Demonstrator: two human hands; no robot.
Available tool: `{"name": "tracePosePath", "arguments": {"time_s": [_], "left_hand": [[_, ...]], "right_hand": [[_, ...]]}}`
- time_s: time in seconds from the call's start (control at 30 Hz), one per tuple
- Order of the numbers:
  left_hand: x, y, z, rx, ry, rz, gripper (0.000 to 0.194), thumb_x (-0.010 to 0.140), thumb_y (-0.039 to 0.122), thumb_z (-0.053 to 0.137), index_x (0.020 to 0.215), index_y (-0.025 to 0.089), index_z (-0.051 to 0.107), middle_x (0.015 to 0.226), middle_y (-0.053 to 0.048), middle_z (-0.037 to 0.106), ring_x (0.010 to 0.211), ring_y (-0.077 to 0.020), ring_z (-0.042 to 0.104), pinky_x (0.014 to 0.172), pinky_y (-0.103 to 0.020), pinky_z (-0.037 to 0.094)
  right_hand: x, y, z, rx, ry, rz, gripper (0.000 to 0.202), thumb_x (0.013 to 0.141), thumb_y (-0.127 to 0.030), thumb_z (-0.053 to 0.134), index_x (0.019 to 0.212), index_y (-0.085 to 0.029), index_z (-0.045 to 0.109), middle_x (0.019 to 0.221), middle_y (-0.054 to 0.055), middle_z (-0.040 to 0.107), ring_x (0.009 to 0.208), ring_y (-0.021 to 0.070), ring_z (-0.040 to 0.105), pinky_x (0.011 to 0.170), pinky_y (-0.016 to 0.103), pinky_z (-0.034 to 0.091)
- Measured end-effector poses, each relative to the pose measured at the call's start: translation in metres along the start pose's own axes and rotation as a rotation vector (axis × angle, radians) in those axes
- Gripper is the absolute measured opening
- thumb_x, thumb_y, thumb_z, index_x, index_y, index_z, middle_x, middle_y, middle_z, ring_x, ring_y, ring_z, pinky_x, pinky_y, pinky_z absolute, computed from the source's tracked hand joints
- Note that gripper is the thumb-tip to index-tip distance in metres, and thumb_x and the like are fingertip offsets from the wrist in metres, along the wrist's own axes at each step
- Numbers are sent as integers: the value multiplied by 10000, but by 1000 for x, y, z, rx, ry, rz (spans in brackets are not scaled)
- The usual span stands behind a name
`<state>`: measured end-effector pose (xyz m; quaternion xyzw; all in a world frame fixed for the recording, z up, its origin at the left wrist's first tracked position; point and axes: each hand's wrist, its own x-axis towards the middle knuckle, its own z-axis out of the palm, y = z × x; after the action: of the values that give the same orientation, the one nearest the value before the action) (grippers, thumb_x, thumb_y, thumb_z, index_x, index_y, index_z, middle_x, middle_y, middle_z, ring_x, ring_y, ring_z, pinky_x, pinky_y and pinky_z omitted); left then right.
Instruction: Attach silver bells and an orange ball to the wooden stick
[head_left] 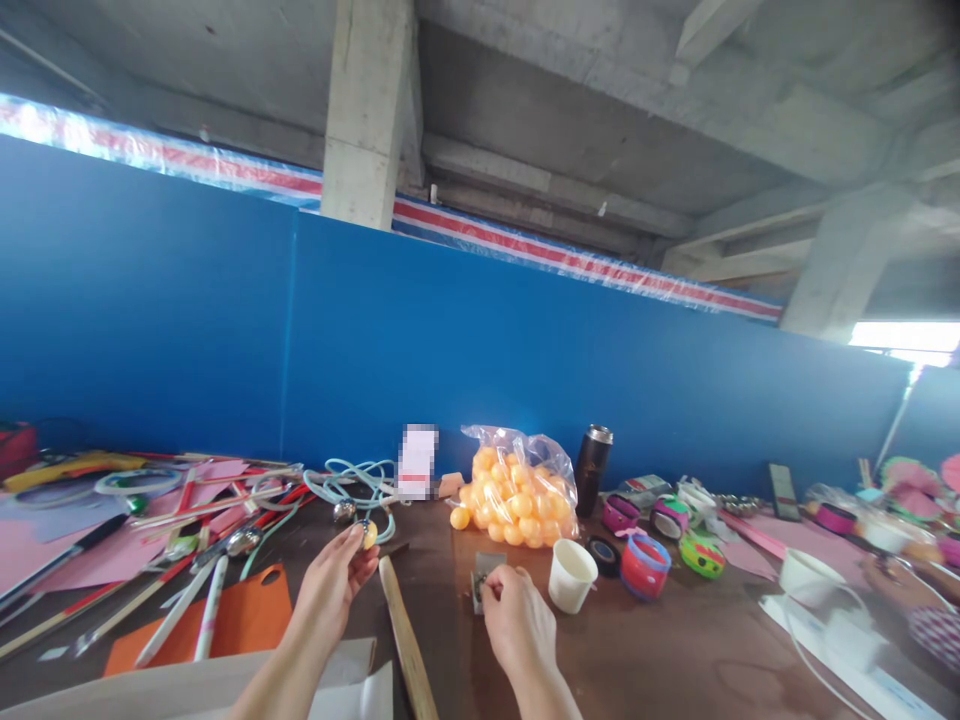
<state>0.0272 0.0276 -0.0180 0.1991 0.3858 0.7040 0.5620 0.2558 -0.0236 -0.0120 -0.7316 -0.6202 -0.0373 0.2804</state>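
Observation:
Between the thumb and fingers of my left hand (337, 572) is a small yellow-orange ball (369, 535), with something small and dark on its upper side. My right hand (517, 615) reaches down into a small grey open box (478, 592), fingers pinched together. Whatever those fingertips hold, if anything, is too small to make out. A white paper cup (572, 575) stands just right of my right hand. Behind both hands sits a clear bag of orange balls (521, 490), and a loose orange ball (460, 518) lies at its left.
A wooden stick (406, 640) lies between my forearms. Orange sheet (225, 615), pens and pale blue cord (352, 485) are at left. A black bottle (594, 468), black tape roll (603, 556) and red-blue container (645, 565) stand right of centre. Another person's arm (900, 590) shows far right.

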Motion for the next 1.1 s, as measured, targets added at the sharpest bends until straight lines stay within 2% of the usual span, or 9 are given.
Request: {"name": "tracePosePath", "arguments": {"time_s": [0.37,0.83,1.1], "left_hand": [[1,-3,-1,12,-15,17,153,720,145,628,870,124,611,707,-44,648,567,-116,633,525,-217,516],[0,-2,-1,29,-13,10,147,725,159,629,866,123,611,712,-50,650,573,-117,632,521,-218,514],[1,-3,1,21,-10,22,139,723,147,625,859,125,608,726,-46,646,564,-117,626,522,-224,513]], "right_hand": [[-1,2,1,16,-25,-12,146,791,-271,491,684,-265,590,769,-8,607,643,148,590,494,231,266],[0,4,5,50,-8,-2,166,807,-199,439,680,-228,541,759,20,580,609,171,583,480,259,204],[2,2,4,213,14,24,150,835,-237,400,735,-223,511,826,46,573,695,212,588,520,273,299]]}}
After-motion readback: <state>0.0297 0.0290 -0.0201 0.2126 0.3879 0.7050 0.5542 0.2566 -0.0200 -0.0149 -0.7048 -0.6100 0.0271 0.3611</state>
